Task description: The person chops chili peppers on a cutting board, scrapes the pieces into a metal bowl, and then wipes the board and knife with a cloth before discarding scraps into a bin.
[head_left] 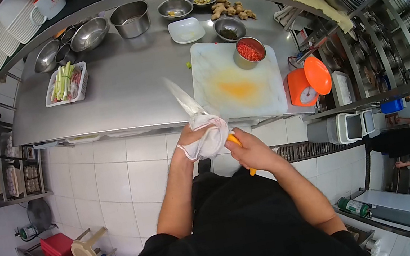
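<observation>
ok so on the head cam rn I've got the right grip (254,151) closed on the yellow handle (234,140) of a knife (184,98), and the left grip (188,135) closed on a white cloth (210,142) that's bunched round the blade nr the handle. Knife's at the near edge of the steel surface (124,92), blade pointing fwd + a bit left; can't tell if the tip touches anything. Just right of it = white cutting board (268,91) w/ an orange-yellow stain (236,88), plus a steel pot (247,63) of chopped red bits (250,51) on its far right part. Orange scale (299,87) is just beside the board. Well off left I see a white basket (83,78) w/ green stalks (65,79). Past the board: ginger (232,9) and a white dish (187,30). Another person (400,142) in black is in the bg, right side.
</observation>
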